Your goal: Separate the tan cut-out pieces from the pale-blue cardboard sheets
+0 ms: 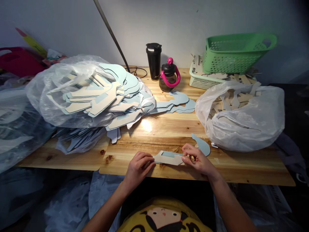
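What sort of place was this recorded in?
Likely a small workshop or a home piecework spot; the view can't settle which. A plastic bag bulges with flat cut pieces on a wooden table, and a second bag holds beige pieces.

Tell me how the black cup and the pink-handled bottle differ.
The black cup is tall and slim; the pink-handled bottle is shorter and squat. The bottle's lower body looks see-through, while the cup's is opaque. The bottle has a looped handle; the cup shows none. Both stand upright and have dark tops.
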The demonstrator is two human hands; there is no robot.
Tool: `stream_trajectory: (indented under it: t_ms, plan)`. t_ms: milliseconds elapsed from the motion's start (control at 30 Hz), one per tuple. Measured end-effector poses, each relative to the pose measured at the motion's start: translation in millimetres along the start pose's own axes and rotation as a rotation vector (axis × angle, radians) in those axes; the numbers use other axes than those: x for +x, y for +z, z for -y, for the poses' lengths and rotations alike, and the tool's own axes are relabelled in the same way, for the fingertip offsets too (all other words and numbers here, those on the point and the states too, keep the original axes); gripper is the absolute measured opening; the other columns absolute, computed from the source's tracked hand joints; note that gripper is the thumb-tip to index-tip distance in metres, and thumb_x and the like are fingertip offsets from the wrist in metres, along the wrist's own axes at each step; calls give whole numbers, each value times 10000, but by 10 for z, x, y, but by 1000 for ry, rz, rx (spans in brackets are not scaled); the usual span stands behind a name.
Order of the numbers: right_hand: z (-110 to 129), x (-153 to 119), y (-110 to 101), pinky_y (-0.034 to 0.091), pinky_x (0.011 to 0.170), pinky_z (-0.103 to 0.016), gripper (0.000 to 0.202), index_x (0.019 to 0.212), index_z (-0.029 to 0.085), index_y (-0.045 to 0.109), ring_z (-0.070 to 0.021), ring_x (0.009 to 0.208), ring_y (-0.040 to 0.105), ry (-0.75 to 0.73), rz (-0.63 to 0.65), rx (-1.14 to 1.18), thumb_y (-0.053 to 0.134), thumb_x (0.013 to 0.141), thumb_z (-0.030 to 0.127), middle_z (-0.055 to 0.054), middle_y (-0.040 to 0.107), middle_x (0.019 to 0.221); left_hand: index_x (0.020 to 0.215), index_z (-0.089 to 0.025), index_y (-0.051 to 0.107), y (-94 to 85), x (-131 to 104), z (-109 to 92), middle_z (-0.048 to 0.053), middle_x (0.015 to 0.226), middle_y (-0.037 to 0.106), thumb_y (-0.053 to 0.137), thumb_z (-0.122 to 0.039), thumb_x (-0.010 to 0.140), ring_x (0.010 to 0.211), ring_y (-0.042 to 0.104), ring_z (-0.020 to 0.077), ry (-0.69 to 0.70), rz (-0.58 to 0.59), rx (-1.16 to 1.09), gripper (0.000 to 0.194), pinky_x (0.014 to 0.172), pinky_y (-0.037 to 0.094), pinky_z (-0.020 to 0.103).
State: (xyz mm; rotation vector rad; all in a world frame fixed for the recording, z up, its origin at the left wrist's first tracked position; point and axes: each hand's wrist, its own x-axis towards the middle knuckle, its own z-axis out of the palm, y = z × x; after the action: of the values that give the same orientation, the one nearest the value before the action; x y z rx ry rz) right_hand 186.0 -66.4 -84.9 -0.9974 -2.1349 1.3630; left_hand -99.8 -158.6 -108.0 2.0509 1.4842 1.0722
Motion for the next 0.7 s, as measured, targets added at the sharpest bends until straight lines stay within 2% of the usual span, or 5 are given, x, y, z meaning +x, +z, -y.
stream_trajectory:
  t_ms: [133, 233, 400, 567, 700]
  plan:
    - [7, 6, 5, 357, 682, -216, 327, 707, 125, 570, -144, 915, 503, 9, -4, -14, 549, 920, 372, -74, 522, 928, 944, -172, 643, 35, 11, -46, 40, 959, 632, 643, -113, 857, 902, 554, 135, 75, -16, 94, 105, 805, 486, 276]
    - [23, 21, 13, 361, 677, -209, 289, 712, 127, 581, -147, 932, 513, 10, -21, -43, 549, 912, 334, -73, 528, 919, 935, -142, 619, 78, 25, -102, 62, 1017, 636, 593, -87, 879, 957, 552, 153, 121, -14, 191, 83, 863, 497, 305]
    - [37, 5, 49, 371, 697, -218, 251, 697, 128, 562, -116, 815, 503, 11, -63, -123, 555, 895, 282, -51, 525, 872, 1281, -138, 527, 113, 43, -149, 102, 1314, 569, 450, -72, 941, 1198, 513, 197, 225, 189, 261, 355, 1022, 479, 372]
    - [-24, -78, 73, 378, 702, -238, 200, 758, 134, 559, -110, 772, 502, 51, -101, -269, 557, 897, 277, -46, 529, 885, 1156, -110, 575, 111, 84, -185, 105, 1352, 545, 438, -100, 946, 1193, 524, 224, 220, 263, 353, 250, 1019, 492, 386]
    - [-71, -111, 72, 386, 734, -249, 202, 815, 136, 571, -114, 795, 517, 74, -126, -319, 534, 925, 300, -53, 532, 921, 1101, -104, 575, 197, 173, -296, 106, 1270, 588, 453, -76, 925, 1101, 557, 235, 219, 263, 379, 217, 971, 505, 404]
